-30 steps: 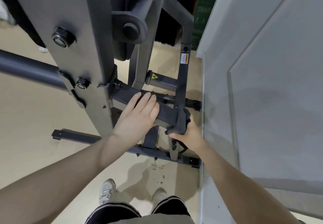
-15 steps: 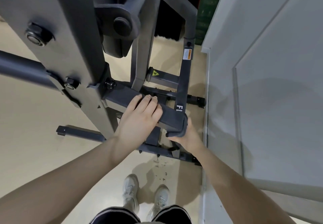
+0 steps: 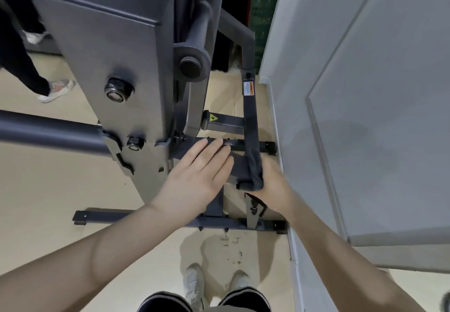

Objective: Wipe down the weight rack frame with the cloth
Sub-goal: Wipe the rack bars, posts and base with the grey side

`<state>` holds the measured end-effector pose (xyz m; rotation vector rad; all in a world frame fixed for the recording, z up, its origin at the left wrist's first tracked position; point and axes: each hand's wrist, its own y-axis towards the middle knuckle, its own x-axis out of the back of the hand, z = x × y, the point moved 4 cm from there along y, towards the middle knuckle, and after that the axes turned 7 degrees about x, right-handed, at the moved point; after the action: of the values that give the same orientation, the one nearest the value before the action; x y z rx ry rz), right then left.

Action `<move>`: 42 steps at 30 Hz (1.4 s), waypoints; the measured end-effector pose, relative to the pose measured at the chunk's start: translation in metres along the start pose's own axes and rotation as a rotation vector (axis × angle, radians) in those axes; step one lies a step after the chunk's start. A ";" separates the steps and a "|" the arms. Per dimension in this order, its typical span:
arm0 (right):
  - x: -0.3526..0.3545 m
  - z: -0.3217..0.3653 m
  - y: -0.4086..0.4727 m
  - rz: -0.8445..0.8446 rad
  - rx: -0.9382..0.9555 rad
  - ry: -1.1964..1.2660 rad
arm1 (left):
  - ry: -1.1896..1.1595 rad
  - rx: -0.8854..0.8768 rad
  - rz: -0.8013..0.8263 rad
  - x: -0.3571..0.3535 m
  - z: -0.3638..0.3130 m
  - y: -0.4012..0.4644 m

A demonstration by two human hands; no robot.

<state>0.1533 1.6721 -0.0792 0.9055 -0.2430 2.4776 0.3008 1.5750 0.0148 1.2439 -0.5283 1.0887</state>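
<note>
Frame: dark grey weight rack frame (image 3: 102, 51), big upright plate fills the top left, top edge cut off by the view
Cross beam: short flat beam (image 3: 237, 165) low down, running right from the upright to a thin post (image 3: 250, 117) nr the wall
Cloth: dark grey cloth (image 3: 255, 170), bunched and wrapped over the spot where beam meets post; its underside is hidden
R hand: right hand (image 3: 272, 187) curled round the cloth, gripping it against the beam end; fingertips tucked under, can't see them
L hand: left hand (image 3: 194, 177) lying flat on the beam just left of the cloth, fingers straight and together, holding nothing
Hidden: beam middle is under the L hand; the frame's rear parts go into dark shadow up top, can't make out details
Bolts: 2 hex bolts on the upright plate, large one (image 3: 118, 91) above, small one (image 3: 134, 142) below
Bar: 1 round dark bar (image 3: 48, 131) sticking out left from the upright, cut off at the view's edge
Stickers: 2, a yellow triangle warning (image 3: 213, 117) on a stub tube, an orange-white label (image 3: 248, 88) on the post; text too small to read
Feet: 2 floor bars, near one (image 3: 109, 216) partly behind the L forearm, far one (image 3: 266, 145) mostly hidden by beam and cloth
Shoes: wearer's 2 pale shoes (image 3: 194, 282) on the beige floor (image 3: 48, 190), dark scuff marks just ahead of them
Other person: 1 leg in dark trousers and a trainer (image 3: 57, 90) at far left, rest out of view
Wall: grey panelled wall (image 3: 365, 92) just beside the post, on the right
</note>
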 end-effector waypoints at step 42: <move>-0.036 -0.103 -0.022 -0.053 -0.027 0.181 | -1.016 0.911 0.544 -0.130 -0.099 -0.063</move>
<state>0.1310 1.7109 -0.1807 0.6632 -0.1875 2.4824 0.2773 1.6235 -0.1517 2.5920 -1.2627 1.1088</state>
